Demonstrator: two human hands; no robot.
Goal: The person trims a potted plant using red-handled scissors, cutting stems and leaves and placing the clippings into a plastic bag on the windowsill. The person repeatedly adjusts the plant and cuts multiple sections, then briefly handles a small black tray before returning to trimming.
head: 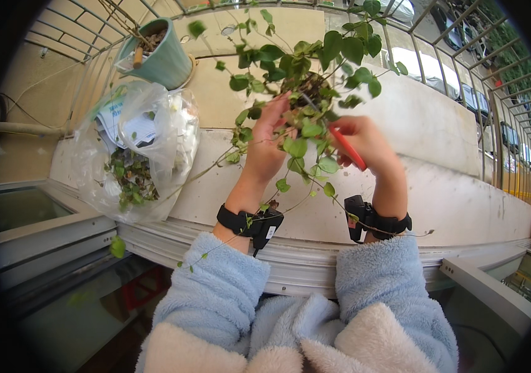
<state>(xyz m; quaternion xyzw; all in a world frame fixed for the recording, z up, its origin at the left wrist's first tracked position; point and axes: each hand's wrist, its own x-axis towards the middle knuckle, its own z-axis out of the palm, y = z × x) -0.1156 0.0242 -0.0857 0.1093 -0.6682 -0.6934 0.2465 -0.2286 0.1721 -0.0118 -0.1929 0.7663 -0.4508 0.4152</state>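
A leafy trailing plant (298,144) spreads across the upper middle, its long thin vines hanging towards me over both wrists. Brown soil (312,86) shows among its stems; leaves hide whatever holds it. My left hand (267,144) is at the plant's left side, fingers reaching in among the leaves. Foliage partly covers those fingers, so their grip is unclear. In my right hand (363,140) is a pair of scissors with red handles (350,148). Their blurred metal blades (311,100) point up and left into the stems, close to the left fingertips.
Left of the plant, a clear plastic bag (184,154) holds leaf clippings (132,179) and printed paper (128,123). Behind it stands a pale green pot (167,58) with bare stems. Metal bars (438,67) enclose the pale ledge (456,205); a sliding-window track (298,270) runs along its near edge.
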